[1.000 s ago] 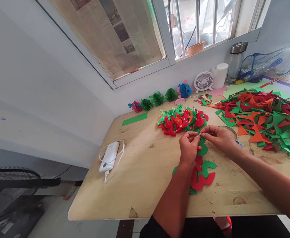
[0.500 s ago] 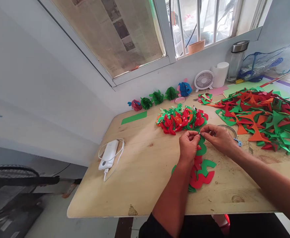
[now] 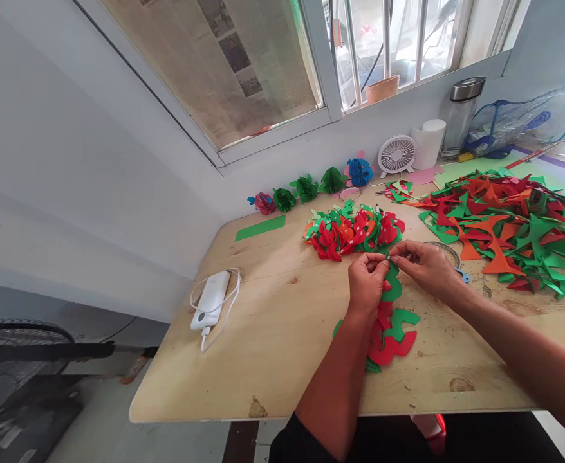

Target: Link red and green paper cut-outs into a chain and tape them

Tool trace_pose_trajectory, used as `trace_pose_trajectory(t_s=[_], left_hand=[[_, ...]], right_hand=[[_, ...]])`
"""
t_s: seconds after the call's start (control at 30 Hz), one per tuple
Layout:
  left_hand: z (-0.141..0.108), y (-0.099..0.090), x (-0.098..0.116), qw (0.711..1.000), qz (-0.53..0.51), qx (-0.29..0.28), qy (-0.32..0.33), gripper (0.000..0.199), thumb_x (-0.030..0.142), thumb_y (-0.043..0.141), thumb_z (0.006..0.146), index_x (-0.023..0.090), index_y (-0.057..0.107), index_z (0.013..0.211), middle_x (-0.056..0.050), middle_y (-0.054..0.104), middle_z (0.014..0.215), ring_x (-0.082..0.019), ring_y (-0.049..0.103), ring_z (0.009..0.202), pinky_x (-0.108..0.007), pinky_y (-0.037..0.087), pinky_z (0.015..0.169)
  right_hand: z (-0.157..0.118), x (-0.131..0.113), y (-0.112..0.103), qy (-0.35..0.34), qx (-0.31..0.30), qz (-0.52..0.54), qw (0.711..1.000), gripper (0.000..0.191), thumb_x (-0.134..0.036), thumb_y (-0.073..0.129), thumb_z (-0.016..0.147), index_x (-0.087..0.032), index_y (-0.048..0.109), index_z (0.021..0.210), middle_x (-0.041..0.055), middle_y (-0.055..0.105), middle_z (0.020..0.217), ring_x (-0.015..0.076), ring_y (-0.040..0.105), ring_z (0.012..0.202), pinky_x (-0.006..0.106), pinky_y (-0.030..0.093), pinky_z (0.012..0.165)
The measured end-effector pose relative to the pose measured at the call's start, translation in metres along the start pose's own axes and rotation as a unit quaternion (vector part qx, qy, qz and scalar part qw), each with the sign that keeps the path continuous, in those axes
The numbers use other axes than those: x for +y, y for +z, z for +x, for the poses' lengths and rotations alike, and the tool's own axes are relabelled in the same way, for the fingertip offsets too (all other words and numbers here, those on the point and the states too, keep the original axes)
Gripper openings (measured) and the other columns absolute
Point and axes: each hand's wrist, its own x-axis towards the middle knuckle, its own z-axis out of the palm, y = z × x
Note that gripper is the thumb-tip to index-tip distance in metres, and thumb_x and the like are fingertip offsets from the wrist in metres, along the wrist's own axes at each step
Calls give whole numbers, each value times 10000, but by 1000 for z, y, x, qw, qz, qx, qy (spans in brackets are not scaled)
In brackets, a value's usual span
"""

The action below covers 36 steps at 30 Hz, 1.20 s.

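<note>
My left hand (image 3: 368,278) and my right hand (image 3: 420,263) meet fingertip to fingertip above the table. Between them they pinch the top of a green paper piece (image 3: 392,287), with a tiny pale bit at the fingertips. Red and green cut-paper shapes (image 3: 391,344) lie just below, partly hidden by my left forearm. Behind my hands sits a row of clustered red, orange and green paper shapes (image 3: 347,233).
A big heap of red, orange and green scraps (image 3: 518,225) covers the right side. A tape roll (image 3: 449,252) lies beside my right hand. A white power bank (image 3: 212,301) with cable is at left. Paper balls (image 3: 305,188), a small fan (image 3: 397,155) and a bottle (image 3: 463,119) line the wall.
</note>
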Motion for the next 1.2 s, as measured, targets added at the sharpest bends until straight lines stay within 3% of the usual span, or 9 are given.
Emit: trace_pose_trajectory(t_s=[0.3, 0.73, 1.2], left_hand=[[1, 0, 0, 1000, -19, 3, 2, 186, 254, 694, 590, 142, 583, 689, 38, 535, 538, -30, 413, 410, -128, 364, 370], [-1, -2, 1, 999, 49, 10, 16, 147, 255, 667, 636, 148, 601, 712, 32, 538, 539, -47, 426, 414, -144, 364, 379], [1, -2, -3, 999, 35, -5, 20, 138, 227, 658, 619, 143, 589, 704, 23, 556, 553, -51, 435, 425, -145, 362, 379]], right_hand=[[-1, -1, 0, -9, 1, -23, 1000, 225, -388, 537, 739, -189, 641, 731, 19, 625, 635, 135, 515, 549, 267, 384, 526], [-4, 2, 0, -96, 14, -106, 990, 154, -297, 496, 795, -203, 613, 759, 50, 662, 761, 195, 586, 738, 311, 429, 634], [-5, 2, 0, -184, 34, -197, 962, 139, -222, 485, 804, -201, 612, 754, 70, 659, 741, 220, 569, 738, 326, 416, 660]])
